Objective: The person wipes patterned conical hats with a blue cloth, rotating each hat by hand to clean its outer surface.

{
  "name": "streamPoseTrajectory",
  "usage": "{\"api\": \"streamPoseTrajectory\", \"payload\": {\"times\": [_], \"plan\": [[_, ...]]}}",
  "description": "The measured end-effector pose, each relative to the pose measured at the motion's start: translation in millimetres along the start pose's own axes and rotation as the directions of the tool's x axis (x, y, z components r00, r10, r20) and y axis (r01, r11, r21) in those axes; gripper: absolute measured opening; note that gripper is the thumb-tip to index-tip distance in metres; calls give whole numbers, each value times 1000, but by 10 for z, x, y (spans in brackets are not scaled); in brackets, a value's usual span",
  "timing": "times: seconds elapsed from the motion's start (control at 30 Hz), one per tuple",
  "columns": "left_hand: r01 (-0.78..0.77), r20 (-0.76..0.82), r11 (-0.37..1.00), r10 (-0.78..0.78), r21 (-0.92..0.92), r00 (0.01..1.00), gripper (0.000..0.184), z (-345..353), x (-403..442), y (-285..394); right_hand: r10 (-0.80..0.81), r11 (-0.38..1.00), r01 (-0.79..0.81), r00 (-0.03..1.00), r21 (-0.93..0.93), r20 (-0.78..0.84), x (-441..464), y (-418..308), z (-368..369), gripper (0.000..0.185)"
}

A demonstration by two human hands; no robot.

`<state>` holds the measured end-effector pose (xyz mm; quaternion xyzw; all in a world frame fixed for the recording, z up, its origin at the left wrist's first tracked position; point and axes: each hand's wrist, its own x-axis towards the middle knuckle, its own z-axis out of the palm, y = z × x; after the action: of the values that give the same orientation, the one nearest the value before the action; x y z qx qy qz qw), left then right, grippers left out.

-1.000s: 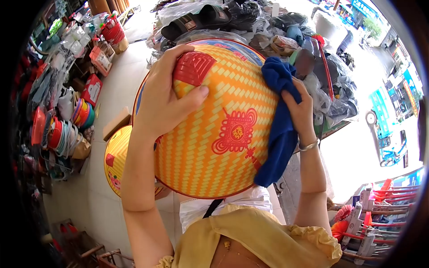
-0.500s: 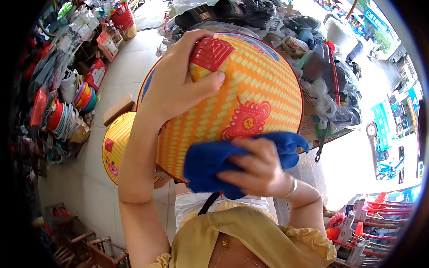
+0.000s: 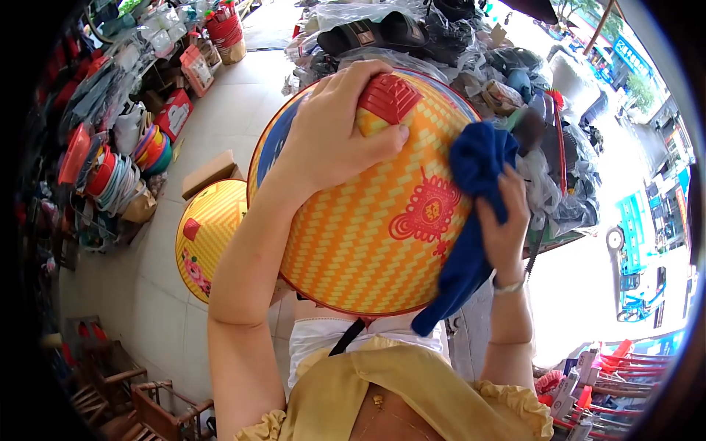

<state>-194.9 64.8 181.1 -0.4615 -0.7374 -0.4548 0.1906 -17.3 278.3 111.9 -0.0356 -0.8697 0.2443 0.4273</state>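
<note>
A conical woven hat (image 3: pixel 353 242) in orange and yellow, with a red peak and a red knot design, is tilted up in front of my body. My left hand (image 3: pixel 334 136) grips it near the peak, thumb on one side and fingers over the other. A dark blue cloth (image 3: pixel 482 154) is bunched in my right hand (image 3: pixel 506 228) against the hat's right side, and its loose end hangs past the lower rim. The cloth partly covers my right fingers.
Another yellow conical hat (image 3: pixel 213 239) is at left beside a cardboard box (image 3: pixel 209 175). Black slippers (image 3: pixel 373 33) and plastic-wrapped goods lie beyond the hat. Wooden chairs (image 3: pixel 158 411) stand at lower left, and red-handled goods (image 3: pixel 610 382) at lower right.
My right hand and the blue cloth have moved from the hat's lower edge up to its right side. My left hand keeps its grip; the hat sits slightly further right in view.
</note>
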Motion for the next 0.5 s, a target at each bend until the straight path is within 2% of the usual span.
{"api": "streamPoseTrajectory", "payload": {"times": [0.07, 0.1, 0.17, 0.2, 0.27, 0.33, 0.4, 0.43, 0.5], "plan": [[10, 10, 1000, -10, -5, 1000, 59, 4, -6, 9, -255, 965, 257, 966, -47, 37, -236, -259, 34, 46], [8, 11, 1000, -8, -10, 1000, 59, 6, -1, 6, -330, 938, 341, 933, -60, 147, -305, -452, -11, 50], [5, 17, 1000, -4, -21, 1000, 59, 10, 5, -1, -492, 866, 500, 841, 23, 224, -518, -610, 54, 36], [1, 18, 999, 0, -32, 1000, 58, 12, 1, -5, -584, 811, 582, 798, 63, 150, -510, -712, 155, 31], [-7, 23, 999, 8, -52, 1000, 58, 19, -5, -15, -662, 745, 663, 720, 77, 210, -475, -676, 180, 30], [2, 8, 995, -1, -103, 1000, 57, 23, -8, -24, -565, 825, 552, 809, 122, 163, -298, -545, 106, 30], [-7, 17, 995, 9, -98, 1000, 57, 11, -7, -32, -344, 939, 342, 916, 46, 206, -162, -331, -58, 44], [-12, 24, 996, 14, -86, 1000, 56, 11, -6, -30, -245, 970, 244, 960, 26, 136, -61, -179, -67, 48], [-17, 20, 996, 19, -90, 1000, 56, 15, -6, -24, 16, 999, -16, 1000, 39, 10, 89, 154, -55, 42]]}}
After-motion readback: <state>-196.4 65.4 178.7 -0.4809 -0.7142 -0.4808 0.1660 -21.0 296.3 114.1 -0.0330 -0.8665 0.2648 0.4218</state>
